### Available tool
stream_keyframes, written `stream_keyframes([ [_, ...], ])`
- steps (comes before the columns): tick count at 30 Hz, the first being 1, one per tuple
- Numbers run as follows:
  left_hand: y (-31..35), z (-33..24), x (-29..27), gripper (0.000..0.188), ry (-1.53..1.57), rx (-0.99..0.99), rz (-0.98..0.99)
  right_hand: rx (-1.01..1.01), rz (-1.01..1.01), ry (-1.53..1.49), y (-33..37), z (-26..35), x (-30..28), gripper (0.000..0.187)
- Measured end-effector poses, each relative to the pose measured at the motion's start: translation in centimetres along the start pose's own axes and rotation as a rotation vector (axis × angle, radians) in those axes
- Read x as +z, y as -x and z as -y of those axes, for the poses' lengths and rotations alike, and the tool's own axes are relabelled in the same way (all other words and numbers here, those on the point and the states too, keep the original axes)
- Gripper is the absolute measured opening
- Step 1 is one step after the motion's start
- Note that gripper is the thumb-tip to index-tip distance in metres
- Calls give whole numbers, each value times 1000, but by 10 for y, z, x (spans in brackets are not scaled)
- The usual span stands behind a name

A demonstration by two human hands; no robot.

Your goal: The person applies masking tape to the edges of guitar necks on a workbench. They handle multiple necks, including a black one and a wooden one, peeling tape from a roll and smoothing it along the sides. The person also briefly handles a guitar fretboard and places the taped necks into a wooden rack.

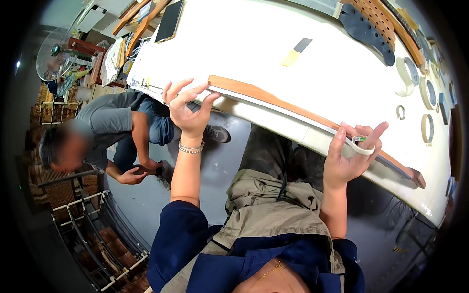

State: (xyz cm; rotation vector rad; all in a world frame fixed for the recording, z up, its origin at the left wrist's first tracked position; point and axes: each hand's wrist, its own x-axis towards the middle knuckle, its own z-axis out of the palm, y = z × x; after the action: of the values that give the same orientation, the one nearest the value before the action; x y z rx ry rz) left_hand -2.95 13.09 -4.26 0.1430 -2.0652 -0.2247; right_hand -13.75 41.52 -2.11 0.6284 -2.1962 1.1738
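A long, slim wooden neck-like piece (278, 101), orange-brown with a flared right end, lies along the table's front edge. At its left end is my left hand (188, 110), fingers spread, with the index fingertip by the wood's tip and the thumb just below. A narrow pale strip follows the wood's near side; whether it is tape I cannot tell. Toward the right part of the wood, my right hand (349, 158) carries a small roll of pale tape (362, 145) around its fingers. Its thumb and a fingertip meet near the wood's edge.
On the white table (234, 44) lie a phone (169, 22), a grey-and-yellow strip (296, 52), a dark headstock-shaped piece (366, 31) and several tape rolls (428, 93). At left, a person (107, 132) bends low near racks of wooden parts (102, 239). A fan (54, 51) stands behind.
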Motion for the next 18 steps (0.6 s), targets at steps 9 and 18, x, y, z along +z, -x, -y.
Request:
stream_keyframes([
  [9, 1, -1, -5, 49, -123, -10, -21, 227, -162, -35, -44, -98, -180, 49],
  [18, -2, -14, -6, 25, -273, 67, 41, 547, -120, -4, -23, -204, -253, 52],
])
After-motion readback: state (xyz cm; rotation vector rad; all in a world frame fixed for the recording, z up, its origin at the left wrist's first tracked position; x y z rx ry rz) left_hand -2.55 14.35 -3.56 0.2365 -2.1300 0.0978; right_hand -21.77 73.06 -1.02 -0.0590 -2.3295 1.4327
